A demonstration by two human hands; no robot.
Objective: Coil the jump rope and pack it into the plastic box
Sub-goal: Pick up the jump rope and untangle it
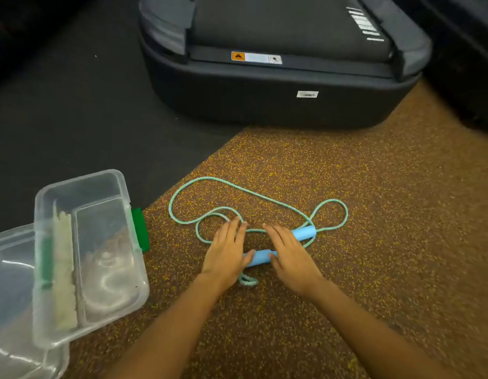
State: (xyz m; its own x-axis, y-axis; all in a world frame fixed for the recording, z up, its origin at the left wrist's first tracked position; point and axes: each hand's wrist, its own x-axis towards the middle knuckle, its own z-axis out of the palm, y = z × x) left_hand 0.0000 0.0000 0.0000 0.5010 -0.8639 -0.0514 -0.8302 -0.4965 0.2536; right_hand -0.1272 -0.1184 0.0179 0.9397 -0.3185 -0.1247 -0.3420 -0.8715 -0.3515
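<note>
A light blue jump rope (210, 181) lies in loose loops on the speckled brown floor, with two blue handles. One handle (305, 232) points right, partly under my right hand (289, 253). The other handle (260, 257) lies between both hands. My left hand (227, 248) rests flat over the rope, fingers spread, thumb touching the near handle. Neither hand is closed around anything. The clear plastic box (85, 184) stands open at the left, with a green latch (140, 228).
The box's clear lid (10, 269) lies under and beside the box at the lower left. A large dark treadmill base (264, 99) stands just beyond the rope. Black matting (73, 119) covers the floor at the upper left.
</note>
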